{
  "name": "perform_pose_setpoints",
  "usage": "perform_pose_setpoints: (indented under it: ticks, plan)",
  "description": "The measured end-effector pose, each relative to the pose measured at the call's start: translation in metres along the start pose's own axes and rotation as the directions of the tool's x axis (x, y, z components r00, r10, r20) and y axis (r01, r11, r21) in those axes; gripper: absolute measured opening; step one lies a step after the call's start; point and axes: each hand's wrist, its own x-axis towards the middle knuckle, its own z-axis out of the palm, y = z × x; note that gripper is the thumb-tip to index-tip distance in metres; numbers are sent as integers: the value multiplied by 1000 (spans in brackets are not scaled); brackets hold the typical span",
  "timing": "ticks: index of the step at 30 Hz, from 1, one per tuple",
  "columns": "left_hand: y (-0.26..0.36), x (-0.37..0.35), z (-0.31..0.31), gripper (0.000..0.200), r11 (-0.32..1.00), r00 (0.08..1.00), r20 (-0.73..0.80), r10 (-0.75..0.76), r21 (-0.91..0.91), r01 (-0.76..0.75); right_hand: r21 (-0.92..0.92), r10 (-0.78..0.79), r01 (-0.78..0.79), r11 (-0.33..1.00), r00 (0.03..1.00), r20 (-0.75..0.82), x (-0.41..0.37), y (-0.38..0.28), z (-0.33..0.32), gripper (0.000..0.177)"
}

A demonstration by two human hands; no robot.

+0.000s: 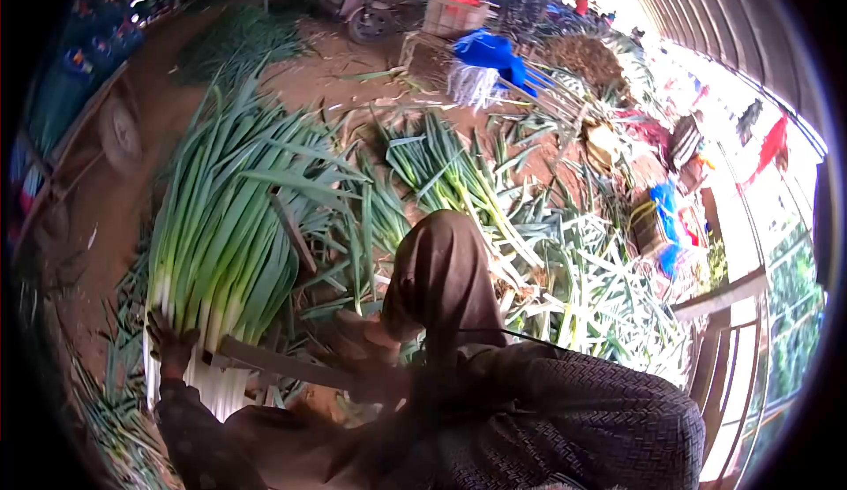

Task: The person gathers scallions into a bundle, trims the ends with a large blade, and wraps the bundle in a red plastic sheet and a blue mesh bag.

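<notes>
My left hand lies with its fingers spread against the outer side of a large bundle of leeks, low on the stalks near the white ends. The long green leaves fan out away from me. Across the white stalks, a flat brownish bar runs from the bundle toward my right hand. That hand is dark and smeared by motion near my knees, and I cannot tell whether it grips the bar. A wooden stick stands slanted at the bundle's right side.
More leeks and loose leaves lie ahead and right on the dirt floor. A wheeled cart stands left. Farther off are a motorcycle, a basket, and blue cloth on a wooden rack. A wooden railing runs along the right.
</notes>
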Motion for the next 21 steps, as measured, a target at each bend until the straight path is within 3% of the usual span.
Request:
perform_pose_setpoints:
  ticks: [2,7,11,16,19,20,21]
  plan:
    - [-11,3,11,110,998,998,-46,36,52,-33,16,-59,59,998,998,5,-6,-10,-14,53]
    - [-2,-4,-3,111,997,1000,17,16,69,-17,79,-223,220,972,974,27,-27,-38,-39,55]
    - [-26,11,25,113,996,989,-129,68,63,-61,117,-406,400,909,913,33,-49,-59,-57,57]
    - [-6,-3,6,112,994,995,-95,19,111,-8,88,-578,581,809,814,-58,-66,-115,-95,59]
    - [-31,22,35,111,993,978,-173,119,18,-117,83,-590,603,794,796,-138,-55,-180,-134,50]
    - [-83,75,97,105,862,720,-543,433,16,-506,223,-479,490,842,871,-107,-52,-195,-139,45]
    - [-62,75,93,106,881,798,-418,435,14,-473,231,-372,369,900,927,-32,-42,-218,-148,38]
